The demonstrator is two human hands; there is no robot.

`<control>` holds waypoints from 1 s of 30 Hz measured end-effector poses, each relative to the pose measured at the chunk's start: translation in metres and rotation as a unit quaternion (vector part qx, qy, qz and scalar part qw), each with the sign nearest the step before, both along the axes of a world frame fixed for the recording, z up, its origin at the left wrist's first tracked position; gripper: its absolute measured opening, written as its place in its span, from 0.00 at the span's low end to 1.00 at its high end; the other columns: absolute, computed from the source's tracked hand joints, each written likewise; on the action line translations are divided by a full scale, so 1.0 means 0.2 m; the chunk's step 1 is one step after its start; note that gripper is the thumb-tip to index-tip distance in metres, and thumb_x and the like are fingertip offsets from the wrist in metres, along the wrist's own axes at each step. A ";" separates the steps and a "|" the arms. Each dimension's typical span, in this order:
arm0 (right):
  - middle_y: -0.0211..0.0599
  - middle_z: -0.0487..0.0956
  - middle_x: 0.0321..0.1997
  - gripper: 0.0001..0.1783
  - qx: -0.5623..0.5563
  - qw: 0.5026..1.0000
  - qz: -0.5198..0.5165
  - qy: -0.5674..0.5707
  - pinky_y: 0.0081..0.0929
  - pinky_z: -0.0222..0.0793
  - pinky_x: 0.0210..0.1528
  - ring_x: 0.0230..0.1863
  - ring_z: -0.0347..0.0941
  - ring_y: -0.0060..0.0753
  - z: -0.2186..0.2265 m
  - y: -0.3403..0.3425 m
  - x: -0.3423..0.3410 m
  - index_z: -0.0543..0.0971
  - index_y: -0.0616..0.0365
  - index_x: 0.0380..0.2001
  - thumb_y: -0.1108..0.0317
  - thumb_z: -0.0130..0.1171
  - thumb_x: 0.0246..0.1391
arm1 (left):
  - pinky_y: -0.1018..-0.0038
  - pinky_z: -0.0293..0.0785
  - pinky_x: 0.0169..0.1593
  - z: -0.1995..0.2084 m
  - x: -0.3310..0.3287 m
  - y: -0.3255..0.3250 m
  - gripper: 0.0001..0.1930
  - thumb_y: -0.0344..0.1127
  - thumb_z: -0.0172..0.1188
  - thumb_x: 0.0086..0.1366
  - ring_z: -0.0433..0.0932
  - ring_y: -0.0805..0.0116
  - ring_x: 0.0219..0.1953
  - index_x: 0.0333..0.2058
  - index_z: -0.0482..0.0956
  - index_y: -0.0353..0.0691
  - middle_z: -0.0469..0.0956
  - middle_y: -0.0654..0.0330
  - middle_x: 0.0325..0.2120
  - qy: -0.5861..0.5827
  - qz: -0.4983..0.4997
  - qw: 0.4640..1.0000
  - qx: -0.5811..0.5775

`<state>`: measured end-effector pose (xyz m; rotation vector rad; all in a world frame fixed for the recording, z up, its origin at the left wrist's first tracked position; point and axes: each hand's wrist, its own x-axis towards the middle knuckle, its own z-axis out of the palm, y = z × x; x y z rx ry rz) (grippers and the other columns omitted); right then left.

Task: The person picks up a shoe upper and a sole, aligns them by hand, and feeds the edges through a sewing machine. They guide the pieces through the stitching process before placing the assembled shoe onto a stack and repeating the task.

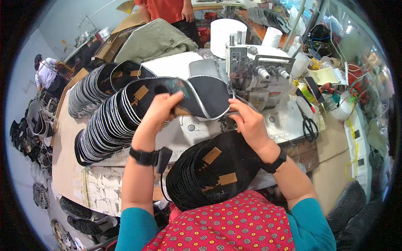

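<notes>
Nearest, below the machine (pixel 261 94): dark stack (pixel 213 173) against the lap. Left hand (pixel 165 104), left of the machine, pinches the black piece (pixel 212 95); right hand (pixel 248 121), before the machine, sets fingertips at its rim, closure unclear. Piece sits just left of the machine. Likely light, flexible, little slip, not fragile; best pinched by the pale rim, both sides, lest it sag. Beyond, behind the machine: cone (pixel 226 35).

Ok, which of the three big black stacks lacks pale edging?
The nearest stack, by the red patterned garment: its edges look black, while the middle stack and rear stack show pale edging.
</notes>
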<state>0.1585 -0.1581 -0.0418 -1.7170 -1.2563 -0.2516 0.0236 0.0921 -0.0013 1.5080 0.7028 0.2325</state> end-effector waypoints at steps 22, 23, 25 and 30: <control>0.42 0.74 0.47 0.27 -0.157 0.984 0.071 -0.049 0.43 0.64 0.56 0.53 0.68 0.51 -0.05 -0.10 -0.16 0.76 0.60 0.39 0.68 0.75 0.31 | 0.66 0.67 0.56 0.06 0.29 -0.08 0.22 0.35 0.61 0.57 0.75 0.63 0.49 0.52 0.74 0.50 0.77 0.63 0.44 -0.143 -0.014 0.508 0.849; 0.42 0.74 0.45 0.20 -0.141 0.987 0.064 -0.049 0.42 0.65 0.54 0.51 0.69 0.51 -0.03 -0.11 -0.17 0.75 0.59 0.33 0.71 0.72 0.34 | 0.67 0.68 0.53 0.05 0.29 -0.06 0.20 0.33 0.58 0.58 0.77 0.64 0.45 0.51 0.75 0.51 0.78 0.63 0.42 -0.112 -0.048 0.517 0.847; 0.42 0.74 0.45 0.15 -0.143 0.982 0.080 -0.091 0.42 0.65 0.53 0.51 0.69 0.51 0.05 -0.18 -0.17 0.74 0.60 0.29 0.75 0.69 0.36 | 0.72 0.70 0.39 0.07 0.22 -0.03 0.19 0.31 0.55 0.58 0.77 0.68 0.33 0.50 0.76 0.52 0.76 0.63 0.38 0.004 -0.081 0.519 0.851; 0.39 0.81 0.35 0.13 -0.131 0.985 0.107 0.040 0.32 0.72 0.42 0.38 0.77 0.40 0.40 -0.50 -0.11 0.72 0.58 0.27 0.84 0.63 0.39 | 0.73 0.68 0.29 -0.02 -0.17 0.02 0.20 0.34 0.58 0.55 0.75 0.71 0.30 0.49 0.76 0.52 0.73 0.64 0.37 0.129 -0.090 0.484 0.861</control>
